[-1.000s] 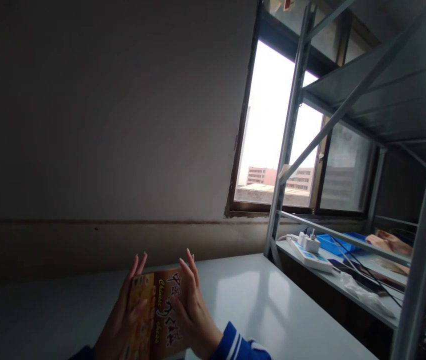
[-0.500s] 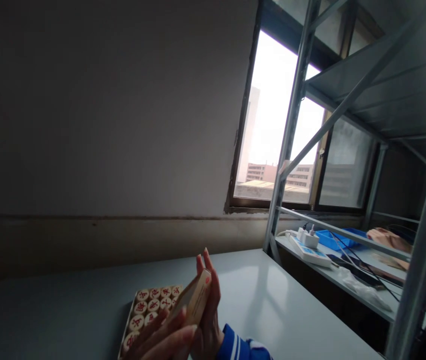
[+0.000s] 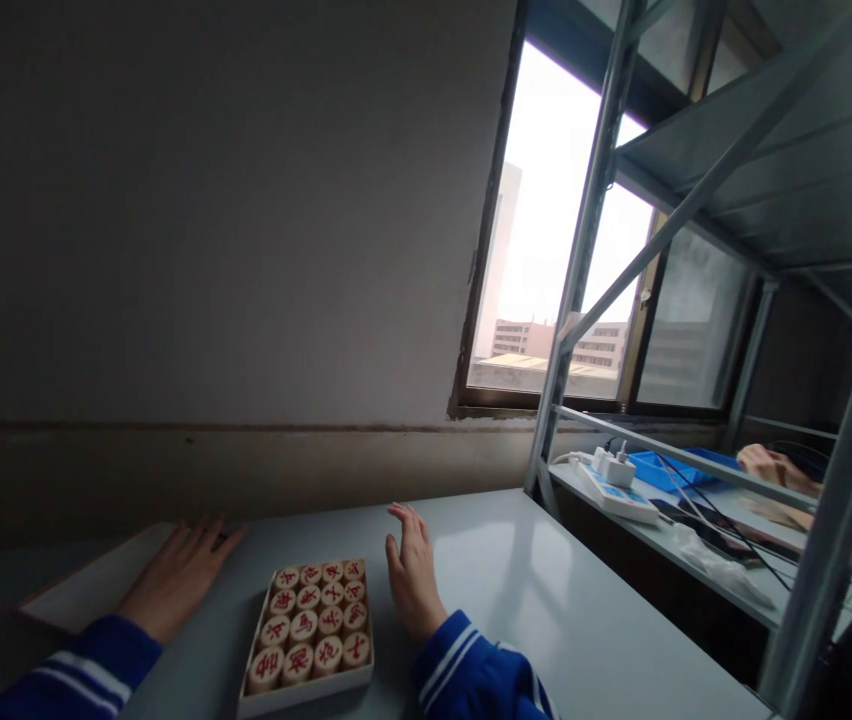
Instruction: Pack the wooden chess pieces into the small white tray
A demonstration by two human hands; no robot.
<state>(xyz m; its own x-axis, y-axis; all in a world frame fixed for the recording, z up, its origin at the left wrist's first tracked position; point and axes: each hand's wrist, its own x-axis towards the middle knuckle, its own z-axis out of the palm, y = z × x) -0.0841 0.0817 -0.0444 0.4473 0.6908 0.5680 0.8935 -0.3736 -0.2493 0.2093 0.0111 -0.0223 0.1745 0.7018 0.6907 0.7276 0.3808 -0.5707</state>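
Note:
An open shallow box (image 3: 306, 692) holds rows of round wooden xiangqi pieces (image 3: 307, 626) with red characters, on the grey table. At the left, a flat pale box lid (image 3: 96, 580) lies on the tabletop. My left hand (image 3: 180, 575) rests over the lid's right side, fingers spread, with a dark ring on one finger; whether it presses on the lid I cannot tell. Just right of the box, my right hand (image 3: 412, 575) is raised with its fingers extended, holding nothing and apart from the box.
The grey table (image 3: 583, 620) runs to a wall behind. A metal rack post (image 3: 572, 270) rises at its back right corner. On the adjoining surface are a white power strip (image 3: 617, 490), a blue tray (image 3: 670, 470), cables, a crumpled plastic bag (image 3: 718, 570) and what looks like another person's hand (image 3: 775, 465).
The lid, held upright between both hands before, now lies flat at the left. My left hand has moved left with it, uncovering the pieces. My right hand is free beside the box.

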